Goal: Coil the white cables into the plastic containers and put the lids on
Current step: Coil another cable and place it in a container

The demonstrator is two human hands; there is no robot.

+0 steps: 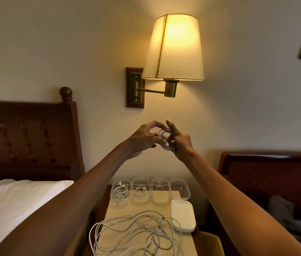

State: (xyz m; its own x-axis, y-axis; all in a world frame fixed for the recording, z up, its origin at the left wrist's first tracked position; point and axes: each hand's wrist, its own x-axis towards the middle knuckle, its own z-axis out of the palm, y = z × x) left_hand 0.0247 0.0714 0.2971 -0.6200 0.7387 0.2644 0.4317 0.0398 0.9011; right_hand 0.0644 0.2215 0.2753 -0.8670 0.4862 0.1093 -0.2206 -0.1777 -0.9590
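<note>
Coiling step: cable ring (165, 140) held up before the wall, well above the nightstand (157, 207), between both hands; judged the third cable of the lot, wound or close to it; no trailing end made out.
Grip, left hand (145, 140): thumb and fingertips pinching the left side of the ring.
Grip, right hand (180, 143): lower fingers curled round the right side of the ring, index finger raised straight; closed on the cable.
Container row: four clear plastic tubs side by side at the back of the nightstand, all uncovered.
Contents, first container (120, 190): leftmost; one coiled white cable, a connector end lying toward the back.
Contents, second container (140, 189): one smaller white coil.
Contents, third container (160, 189): nothing seen inside.
Contents, fourth container (180, 188): rightmost; nothing seen inside.
Covers, lids (183, 216): white, stacked on the nightstand just in front of the fourth container; count not readable; none fitted.
Backlog, loose cables (136, 233): tangled white heap on the near part of the nightstand, just beside the lids, loops overhanging the left edge; number of cables not determinable.
Done: two of four containers loaded.
Outstanding, as judged: ring in hand to go down into the third container; tangle to be separated, coiled and stowed; every lid to be pressed on.
Progress, as judged: under half.
Risk, as judged: springy coil likely to loosen on release unless seated flat below the rim.
</note>
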